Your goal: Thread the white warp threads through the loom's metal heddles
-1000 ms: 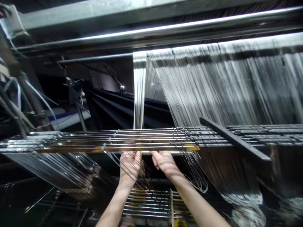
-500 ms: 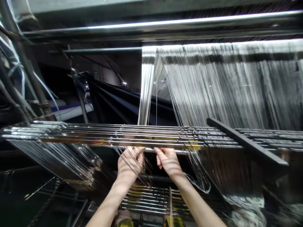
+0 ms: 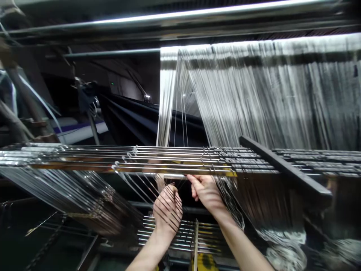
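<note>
My left hand (image 3: 168, 209) is curled closed below the metal heddle rods (image 3: 175, 165), with several slanting heddle wires (image 3: 141, 190) crossing in front of it. Just right of it, my right hand (image 3: 207, 192) pinches thumb to forefinger under the lowest rod. Fine lines run faintly between the two hands; what either pinch holds is too small to make out. Behind the rods, a narrow band of white warp threads (image 3: 166, 98) hangs down. A few single threads stand in the gap beside the wide warp sheet (image 3: 259, 98).
A dark flat bar (image 3: 284, 165) lies slantwise over the rods at right. Packed heddles (image 3: 64, 192) hang at left. Bundled white yarn (image 3: 286, 256) sits low on the right. Below my hands is a lower set of rods (image 3: 146, 230). A shiny roller (image 3: 169, 22) spans the top.
My left hand has drawn down and turned from the rod, its fingers now curled behind the heddle wires. My right hand stays near the rod. The view has shifted slightly.
</note>
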A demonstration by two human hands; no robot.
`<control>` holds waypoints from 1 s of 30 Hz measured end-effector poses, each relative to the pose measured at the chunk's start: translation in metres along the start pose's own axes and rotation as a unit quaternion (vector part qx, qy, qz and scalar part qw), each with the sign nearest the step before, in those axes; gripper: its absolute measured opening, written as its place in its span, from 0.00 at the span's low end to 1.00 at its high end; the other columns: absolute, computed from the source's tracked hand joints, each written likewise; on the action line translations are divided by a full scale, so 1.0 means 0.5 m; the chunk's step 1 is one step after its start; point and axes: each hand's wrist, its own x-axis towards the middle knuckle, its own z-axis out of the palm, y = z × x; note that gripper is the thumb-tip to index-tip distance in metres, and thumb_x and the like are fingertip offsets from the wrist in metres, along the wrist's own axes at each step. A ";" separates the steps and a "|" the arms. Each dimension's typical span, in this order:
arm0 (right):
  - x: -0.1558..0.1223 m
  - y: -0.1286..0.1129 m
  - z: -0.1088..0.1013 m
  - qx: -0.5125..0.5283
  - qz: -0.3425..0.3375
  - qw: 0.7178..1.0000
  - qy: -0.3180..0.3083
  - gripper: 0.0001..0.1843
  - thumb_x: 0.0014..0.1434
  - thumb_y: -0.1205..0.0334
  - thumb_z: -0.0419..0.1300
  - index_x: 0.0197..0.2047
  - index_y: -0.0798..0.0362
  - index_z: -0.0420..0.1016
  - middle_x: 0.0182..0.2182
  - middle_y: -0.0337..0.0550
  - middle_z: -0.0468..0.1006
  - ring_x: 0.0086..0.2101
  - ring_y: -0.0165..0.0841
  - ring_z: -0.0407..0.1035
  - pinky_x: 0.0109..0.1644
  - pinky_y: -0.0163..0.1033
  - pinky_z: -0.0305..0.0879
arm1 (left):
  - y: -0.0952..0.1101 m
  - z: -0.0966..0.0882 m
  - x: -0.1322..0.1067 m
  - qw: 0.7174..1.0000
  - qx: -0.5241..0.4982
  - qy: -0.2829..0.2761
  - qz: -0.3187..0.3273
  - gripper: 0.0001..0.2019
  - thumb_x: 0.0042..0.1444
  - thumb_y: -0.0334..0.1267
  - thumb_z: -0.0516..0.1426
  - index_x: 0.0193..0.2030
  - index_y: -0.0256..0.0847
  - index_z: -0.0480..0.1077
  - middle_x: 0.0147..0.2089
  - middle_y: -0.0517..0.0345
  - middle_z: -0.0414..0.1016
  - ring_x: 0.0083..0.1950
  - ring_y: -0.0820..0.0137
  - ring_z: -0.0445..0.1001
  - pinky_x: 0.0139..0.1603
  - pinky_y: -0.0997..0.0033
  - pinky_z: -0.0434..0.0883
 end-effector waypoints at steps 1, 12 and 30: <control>0.000 0.001 -0.002 0.000 0.001 1.000 -0.003 0.16 0.54 0.56 0.55 0.19 0.54 0.72 0.06 0.32 0.62 0.08 0.24 0.55 0.13 0.29 0.52 | 0.000 0.010 0.000 0.998 -0.049 -0.019 -0.028 0.07 0.55 0.37 0.51 0.38 0.39 0.68 0.37 0.49 0.76 0.39 0.63 0.76 0.38 0.65 0.73; -0.010 -0.001 -0.009 -0.056 -0.034 0.997 0.052 0.11 0.54 0.56 0.55 0.25 0.49 0.72 0.14 0.35 0.68 0.15 0.30 0.63 0.18 0.33 0.58 | 0.024 -0.014 0.010 0.921 -0.303 -0.093 -0.227 0.16 0.51 0.46 0.56 0.39 0.34 0.71 0.24 0.58 0.74 0.16 0.75 0.70 0.13 0.79 0.65; 0.008 -0.020 0.037 -0.015 -0.070 0.997 -0.037 0.10 0.55 0.61 0.55 0.34 0.49 0.79 0.10 0.33 0.64 0.12 0.27 0.57 0.16 0.32 0.55 | -0.017 0.002 0.015 0.981 -0.178 -0.053 -0.052 0.08 0.50 0.29 0.52 0.34 0.42 0.70 0.34 0.56 0.72 0.37 0.68 0.74 0.39 0.67 0.73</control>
